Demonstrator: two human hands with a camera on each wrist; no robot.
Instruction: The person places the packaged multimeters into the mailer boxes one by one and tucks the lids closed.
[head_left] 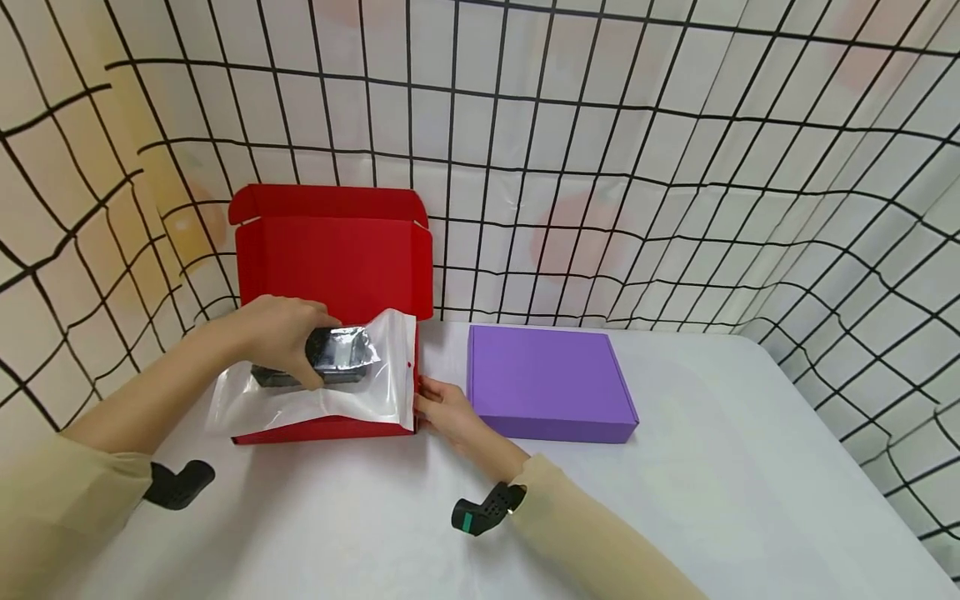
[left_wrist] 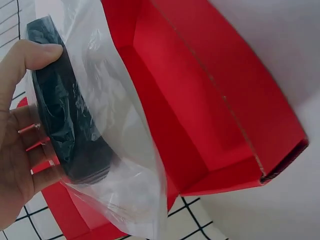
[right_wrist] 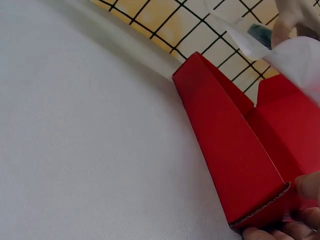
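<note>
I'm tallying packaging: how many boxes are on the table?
2: an open red box, gripped by the right hand, and a closed purple box to its right. Others inside could be hidden.

A soft, milky plastic bag point(left_wrist: 125, 140), glossy and wrinkled, around a black item point(left_wrist: 65, 115) with a shiny, crinkled film surface. The red box point(right_wrist: 220, 145) is smooth, matt corrugated cardboard, its cut edges showing raw layers. The purple box point(head_left: 551, 375) looks like smooth, matt card. The white tabletop point(right_wrist: 100, 125) has a finely textured, matt surface; the beige sleeves point(head_left: 600, 525) are matt cloth; the black wrist devices point(head_left: 180, 486) look like hard plastic
</note>
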